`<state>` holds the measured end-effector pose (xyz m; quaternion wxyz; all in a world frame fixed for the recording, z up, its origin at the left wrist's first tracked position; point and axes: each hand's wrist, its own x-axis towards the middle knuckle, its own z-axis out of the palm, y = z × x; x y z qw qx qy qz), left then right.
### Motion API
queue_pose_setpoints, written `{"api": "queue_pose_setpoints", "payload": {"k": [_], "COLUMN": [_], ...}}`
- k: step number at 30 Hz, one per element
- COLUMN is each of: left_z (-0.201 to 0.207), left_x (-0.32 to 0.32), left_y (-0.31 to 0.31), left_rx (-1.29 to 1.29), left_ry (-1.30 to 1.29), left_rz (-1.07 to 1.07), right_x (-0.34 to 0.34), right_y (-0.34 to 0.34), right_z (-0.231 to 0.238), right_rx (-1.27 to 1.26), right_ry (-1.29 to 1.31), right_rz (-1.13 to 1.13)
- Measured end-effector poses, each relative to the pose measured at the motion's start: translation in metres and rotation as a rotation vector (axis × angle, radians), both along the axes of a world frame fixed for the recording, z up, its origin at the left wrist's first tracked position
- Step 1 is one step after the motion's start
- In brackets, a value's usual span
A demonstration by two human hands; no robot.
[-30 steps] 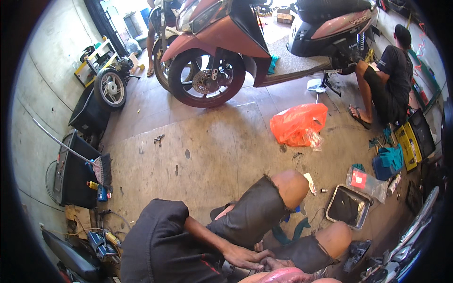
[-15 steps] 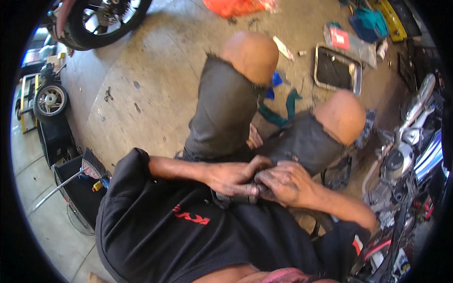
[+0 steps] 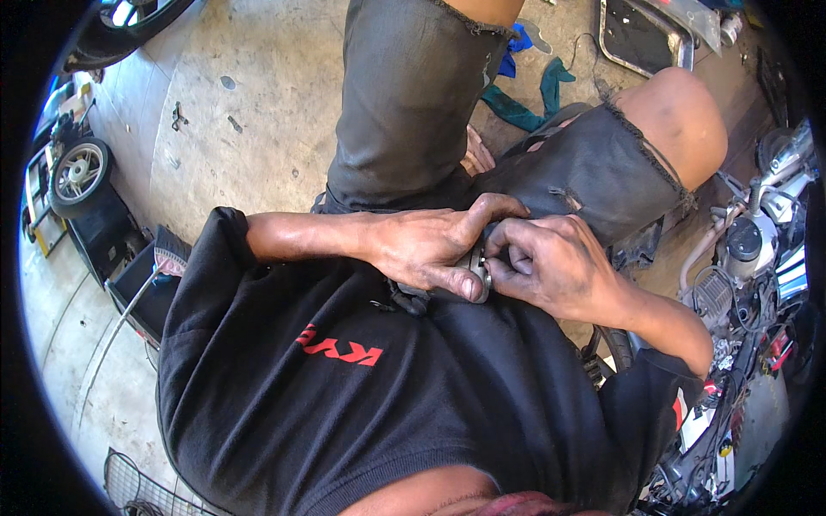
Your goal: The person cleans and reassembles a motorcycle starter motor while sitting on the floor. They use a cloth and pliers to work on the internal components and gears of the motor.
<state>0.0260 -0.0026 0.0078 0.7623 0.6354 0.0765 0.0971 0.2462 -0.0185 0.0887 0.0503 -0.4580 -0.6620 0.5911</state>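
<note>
In my lap, both hands meet over a small metal part [image 3: 478,265] with a shiny, rounded edge. My left hand [image 3: 426,249] is closed on it, the thumb pressing along its near side and the index finger arched over the far side. The fingertips of my right hand [image 3: 551,262] pinch at the right side of the same part. Most of it is covered by fingers, so I cannot make out its exact kind. Dark smudges show on the fingers of both hands.
Motorcycle parts [image 3: 744,249] and cables crowd the right side. A metal-rimmed tray [image 3: 686,53] lies beyond my right knee, with a teal cloth strip [image 3: 551,90] and blue scrap [image 3: 514,52] nearer. At left are a spoked wheel [image 3: 82,172] and a black bin [image 3: 138,292].
The view has tilted down toward my lap. My hands remain together, but my right fingers have shifted into a pinch, and the metal part's edge now shows between them.
</note>
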Motion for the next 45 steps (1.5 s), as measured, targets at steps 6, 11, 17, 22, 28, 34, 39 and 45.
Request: {"api": "queue_pose_setpoints", "payload": {"k": [6,11,17,22,28,34,39,45], "left_z": [0.000,0.012,0.020,0.011,-0.013,-0.019,-0.021,-0.024], "left_x": [-0.001,0.003,-0.002,-0.024,-0.038,-0.038,-0.039,-0.040], "left_y": [0.003,0.009,0.023,0.027,0.024,0.022,0.019,0.021], "left_rx": [-0.045,0.034,-0.104,-0.317,-0.493,-0.448,-0.410,-0.442], "left_ry": [0.040,0.106,0.466,0.448,0.351,0.299,0.283,0.280], "left_rz": [-0.004,-0.001,-0.086,0.038,0.025,0.058,0.066,0.063], "right_x": [0.001,-0.001,-0.001,0.006,-0.016,-0.018,-0.018,-0.019], "right_y": [0.001,0.011,0.018,-0.018,-0.040,-0.043,-0.049,-0.047], "right_z": [-0.014,0.001,0.000,0.004,-0.024,-0.039,-0.049,-0.051], "right_rx": [0.418,-0.040,0.029,0.156,0.427,0.489,0.566,0.578], "right_ry": [0.168,0.009,-0.051,0.027,0.038,0.063,0.081,0.054], "right_rz": [0.101,0.039,-0.129,-0.345,-0.393,-0.330,-0.319,-0.265]}}
